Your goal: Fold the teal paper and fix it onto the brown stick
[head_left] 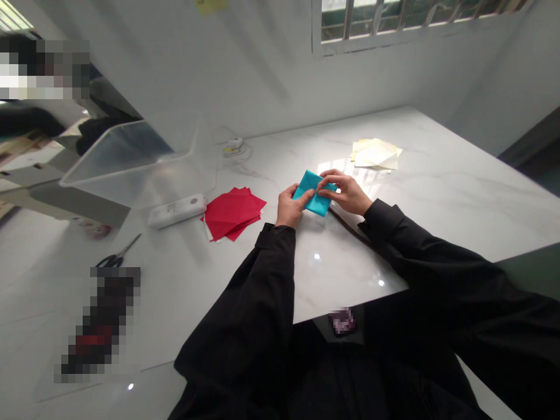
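Note:
A folded square of turquoise paper (321, 204) is held up over the white marbled table, with crease lines meeting near its middle. My left hand (289, 207) grips its left side, the thumb lying flat across the upper face and the fingers beneath. At the paper's right side, my right hand (346, 191) pinches with thumb and fingertips close to the centre and right corner. The exact flap between those fingertips is hidden. To the left of my left hand lies a fanned pile of red paper sheets (234, 213).
Pale yellow sheets (375, 154) lie at the back right of the table (459, 192). A clear plastic bin (131, 169), a white elongated device (177, 211), scissors (118, 256) and a small white cabled item (235, 142) are on the left. A person is partly visible at far left.

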The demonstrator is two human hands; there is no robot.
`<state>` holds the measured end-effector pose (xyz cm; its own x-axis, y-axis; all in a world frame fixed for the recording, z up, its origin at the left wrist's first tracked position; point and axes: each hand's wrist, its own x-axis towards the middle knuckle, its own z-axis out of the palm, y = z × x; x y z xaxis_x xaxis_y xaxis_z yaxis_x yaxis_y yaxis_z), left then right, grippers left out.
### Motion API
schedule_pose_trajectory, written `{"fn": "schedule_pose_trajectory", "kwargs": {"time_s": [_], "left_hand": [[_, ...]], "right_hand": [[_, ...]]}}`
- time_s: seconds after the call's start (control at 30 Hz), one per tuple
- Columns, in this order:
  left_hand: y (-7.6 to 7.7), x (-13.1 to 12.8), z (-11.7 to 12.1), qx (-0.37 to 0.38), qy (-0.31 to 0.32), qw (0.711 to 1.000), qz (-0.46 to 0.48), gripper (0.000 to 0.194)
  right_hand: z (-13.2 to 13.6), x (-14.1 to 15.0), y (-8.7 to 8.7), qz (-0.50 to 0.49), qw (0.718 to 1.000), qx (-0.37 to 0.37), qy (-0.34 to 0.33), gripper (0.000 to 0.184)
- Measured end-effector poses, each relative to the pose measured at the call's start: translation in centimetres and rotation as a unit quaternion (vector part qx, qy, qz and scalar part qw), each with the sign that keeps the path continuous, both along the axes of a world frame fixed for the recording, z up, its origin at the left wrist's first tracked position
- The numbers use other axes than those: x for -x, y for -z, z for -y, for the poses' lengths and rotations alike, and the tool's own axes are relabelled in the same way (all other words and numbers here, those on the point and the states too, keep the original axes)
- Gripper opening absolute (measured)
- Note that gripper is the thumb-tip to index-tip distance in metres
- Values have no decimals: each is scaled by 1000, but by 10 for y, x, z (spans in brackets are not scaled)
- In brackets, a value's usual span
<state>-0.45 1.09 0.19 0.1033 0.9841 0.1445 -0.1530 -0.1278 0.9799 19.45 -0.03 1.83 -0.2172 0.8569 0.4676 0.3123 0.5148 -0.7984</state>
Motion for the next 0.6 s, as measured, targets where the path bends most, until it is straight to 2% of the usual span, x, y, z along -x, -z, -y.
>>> {"fn": "schedule_pose_trajectory", "kwargs": {"time_s": [0.17, 0.4, 0.6], "left_hand": [[0, 0, 0, 1, -1, 1000, -5, 47], [-3, -1, 3, 13, -5, 1000, -3, 49], [-7, 2, 5, 49, 43, 998, -22, 54]], "right_hand": [[1, 0, -1, 2, 1000, 3, 5, 23], [0, -1, 0, 18, 998, 57, 6, 31], [0, -1, -2, 9, 999, 41, 30, 31]]}}
